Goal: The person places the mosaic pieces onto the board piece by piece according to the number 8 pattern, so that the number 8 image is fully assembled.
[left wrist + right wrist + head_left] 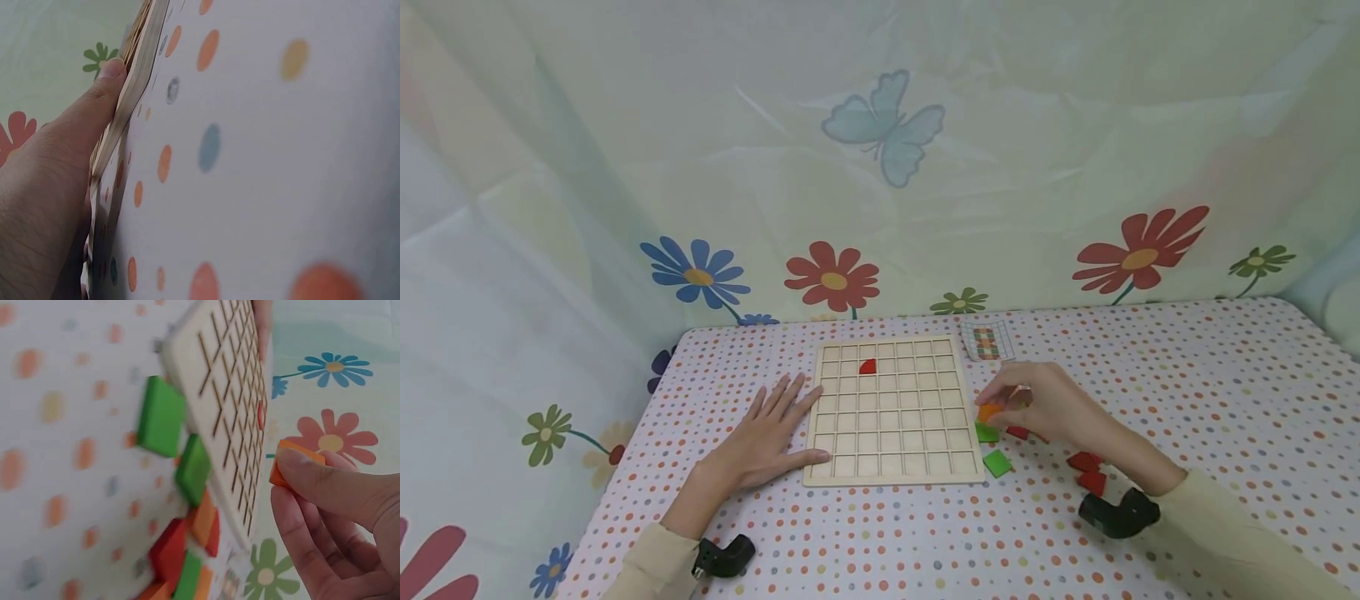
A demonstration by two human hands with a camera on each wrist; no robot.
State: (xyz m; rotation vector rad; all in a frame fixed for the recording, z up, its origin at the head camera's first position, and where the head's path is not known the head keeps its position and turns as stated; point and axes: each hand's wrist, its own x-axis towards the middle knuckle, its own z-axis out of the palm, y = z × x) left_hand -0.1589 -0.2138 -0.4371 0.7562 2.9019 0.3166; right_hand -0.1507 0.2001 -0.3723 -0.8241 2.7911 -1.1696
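A wooden grid board [889,402] lies on the dotted table, with one red quarter-round tile [868,367] in a cell of its upper rows. My left hand [767,437] rests spread at the board's left edge, thumb on the frame. Between thumb and fingers, my right hand [1033,404] pinches an orange tile [299,455], raised beside the board's right edge. Below that hand lie green tiles [997,463] and a loose group of red, orange and green pieces, partly hidden by the hand in the head view.
A small pattern card [988,341] lies at the board's upper right corner. Red tiles [1092,482] sit under the right forearm. A flowered cloth [880,208] hangs behind the table. Each wrist wears a black device [1118,512].
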